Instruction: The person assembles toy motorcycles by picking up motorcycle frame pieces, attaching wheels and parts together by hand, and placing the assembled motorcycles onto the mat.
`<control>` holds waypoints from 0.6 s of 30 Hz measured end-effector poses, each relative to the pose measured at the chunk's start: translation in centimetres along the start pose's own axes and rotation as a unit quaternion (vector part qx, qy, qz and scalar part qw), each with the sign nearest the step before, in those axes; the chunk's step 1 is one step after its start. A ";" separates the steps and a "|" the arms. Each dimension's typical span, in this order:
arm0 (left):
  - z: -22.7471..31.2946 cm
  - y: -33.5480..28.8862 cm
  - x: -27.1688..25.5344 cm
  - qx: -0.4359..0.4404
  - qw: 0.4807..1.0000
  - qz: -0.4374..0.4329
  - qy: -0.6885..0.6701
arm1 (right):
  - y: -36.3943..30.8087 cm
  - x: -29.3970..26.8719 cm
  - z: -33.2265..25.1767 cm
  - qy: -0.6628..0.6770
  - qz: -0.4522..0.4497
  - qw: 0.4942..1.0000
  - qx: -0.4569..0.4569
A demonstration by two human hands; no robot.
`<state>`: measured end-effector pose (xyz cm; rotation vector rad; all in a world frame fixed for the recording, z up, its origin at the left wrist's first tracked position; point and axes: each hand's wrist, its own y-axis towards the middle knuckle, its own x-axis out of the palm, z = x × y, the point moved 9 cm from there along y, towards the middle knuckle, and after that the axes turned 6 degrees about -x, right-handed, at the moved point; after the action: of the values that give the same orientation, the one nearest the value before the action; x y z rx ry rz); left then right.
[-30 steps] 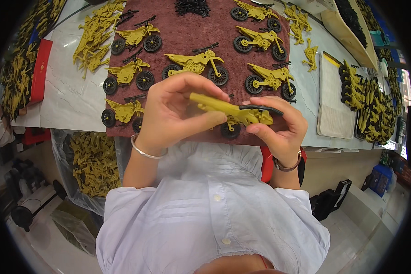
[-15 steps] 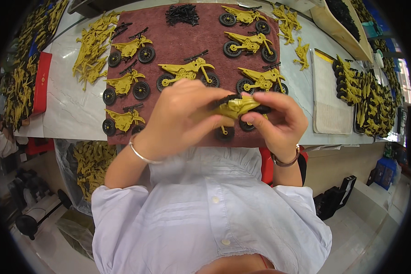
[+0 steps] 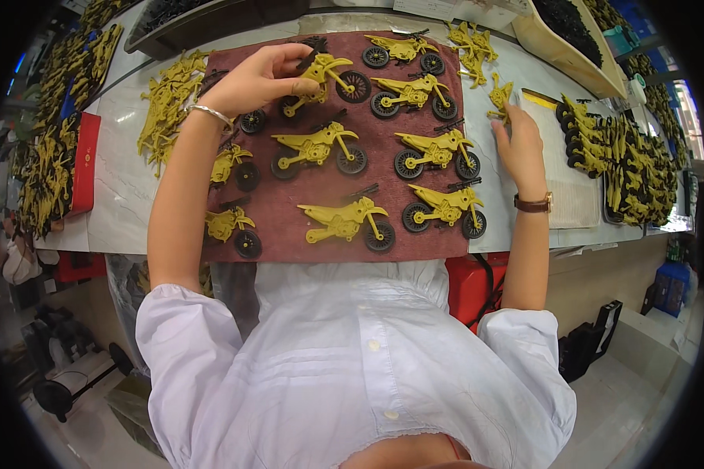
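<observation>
My left hand [image 3: 264, 80] is at the far side of the maroon cloth [image 3: 258, 207], fingers closed on a yellow toy motorcycle [image 3: 332, 69] with black wheels. Part of its body is hidden behind my thumb. Dark parts [image 3: 314, 44] show past my fingertips; I cannot tell whether they belong to it. Beyond the cloth's right edge, my right hand [image 3: 524, 148] is open, fingers stretched beside a loose yellow motorcycle body [image 3: 500, 95]. Nearest me on the cloth lies a motorcycle [image 3: 343, 222] with a front wheel and no rear wheel.
Several toy motorcycles [image 3: 438, 152] stand in columns on the cloth. Yellow bodies are heaped at the left [image 3: 168, 109] and far right [image 3: 472, 53]. On the right is a white tray [image 3: 563, 191] beside stacked motorcycles [image 3: 641, 168]. A bin of black parts [image 3: 594, 66] stands behind.
Both hands were together over the near cloth around a toy motorcycle. My left hand has moved it to the far side; my right hand has let go and moved right. The view has shifted.
</observation>
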<state>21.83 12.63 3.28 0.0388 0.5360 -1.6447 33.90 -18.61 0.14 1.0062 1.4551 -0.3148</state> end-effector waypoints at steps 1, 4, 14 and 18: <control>-0.1 0.1 0.3 0.047 0.998 -0.022 -0.044 | -0.6 -0.1 -0.4 -0.005 -0.010 1.000 0.006; 0.5 -0.7 0.7 0.099 0.990 -0.056 -0.088 | -1.3 -1.2 -1.5 -0.014 -0.008 1.000 0.021; 2.6 -2.4 2.0 0.127 0.986 -0.079 -0.066 | -3.4 -2.6 -2.0 0.057 0.037 0.990 0.122; 3.7 -2.8 1.5 0.198 0.975 -0.043 -0.087 | -4.6 -2.9 -1.5 0.062 0.048 0.986 0.144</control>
<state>19.98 10.01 6.91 0.1660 0.0714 -1.7979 29.15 -21.33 1.36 1.3459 1.4933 -0.4069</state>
